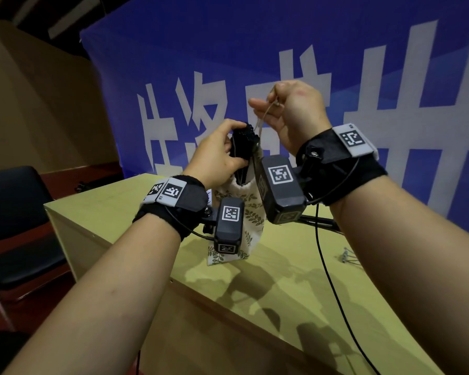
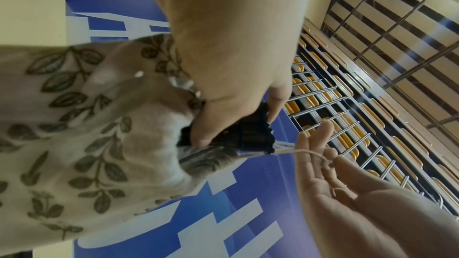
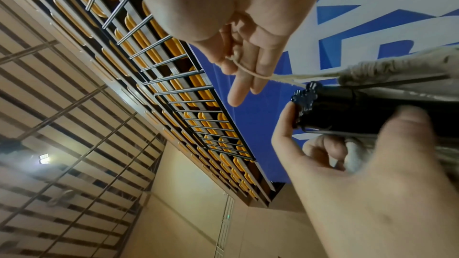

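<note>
A cream drawstring pouch (image 1: 251, 209) with a leaf print hangs in the air above the wooden table (image 1: 268, 307). A black object (image 1: 244, 142) sticks up out of its mouth. My left hand (image 1: 234, 138) grips this black object (image 2: 250, 134) near the top, thumb on one side and fingers on the other. My right hand (image 1: 272, 102) is higher, to the right, and pinches the pouch's drawstring (image 1: 266, 115), which runs taut down to the mouth. In the right wrist view the drawstring (image 3: 273, 76) crosses the right hand's fingers (image 3: 248, 62), two of them straight. The pouch's inside is hidden.
A blue banner (image 1: 255, 50) with large white characters hangs behind the table. A black chair (image 1: 14, 212) stands at the left. On the table's right side lie a small metal item (image 1: 347, 257), a black rod (image 1: 320, 220) and a black cable (image 1: 333, 288).
</note>
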